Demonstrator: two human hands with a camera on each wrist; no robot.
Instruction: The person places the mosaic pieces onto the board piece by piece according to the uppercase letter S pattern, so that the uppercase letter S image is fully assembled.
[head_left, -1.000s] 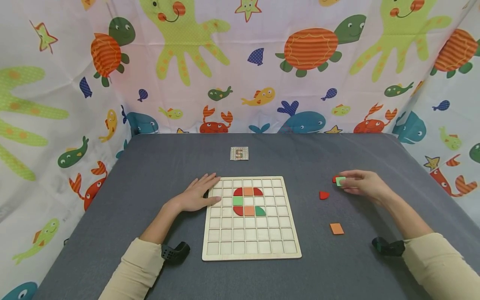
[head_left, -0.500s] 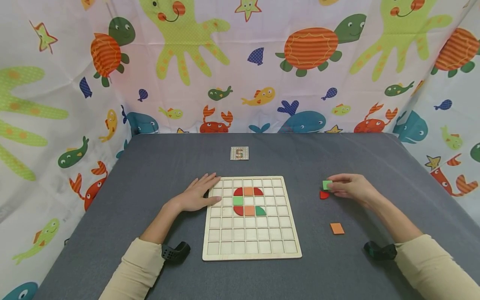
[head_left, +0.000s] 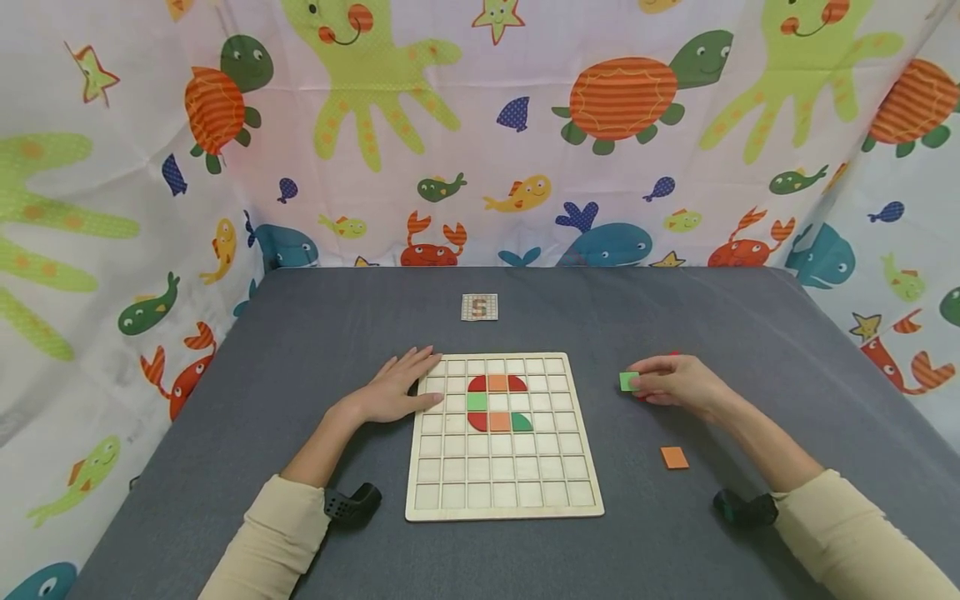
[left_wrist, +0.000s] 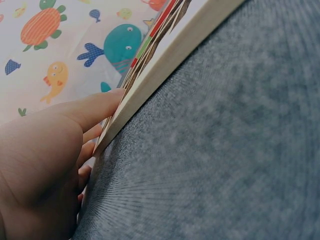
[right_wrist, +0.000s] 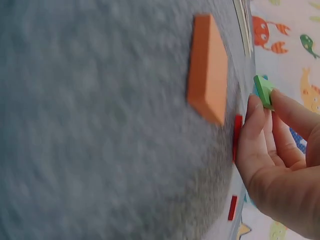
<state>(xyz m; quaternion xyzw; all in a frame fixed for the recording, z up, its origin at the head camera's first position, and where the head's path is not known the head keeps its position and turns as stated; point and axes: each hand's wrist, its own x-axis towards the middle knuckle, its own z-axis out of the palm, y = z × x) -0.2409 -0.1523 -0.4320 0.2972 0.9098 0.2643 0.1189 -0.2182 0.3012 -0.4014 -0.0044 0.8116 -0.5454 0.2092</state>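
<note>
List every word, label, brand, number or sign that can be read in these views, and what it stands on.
"S" (perhaps "5"): on the small card beyond the board; any finer print there is too small to read.
No other text can be made out, neither on the board, the green tile nor the black wrist devices.

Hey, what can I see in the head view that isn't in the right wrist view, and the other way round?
Only the head view shows the left hand at the left edge of the board, the board's whole grid, and the S card.

Only the right wrist view shows the thick side of the orange square.

Both show the right hand pinching a green square, plus the printed backdrop.
</note>
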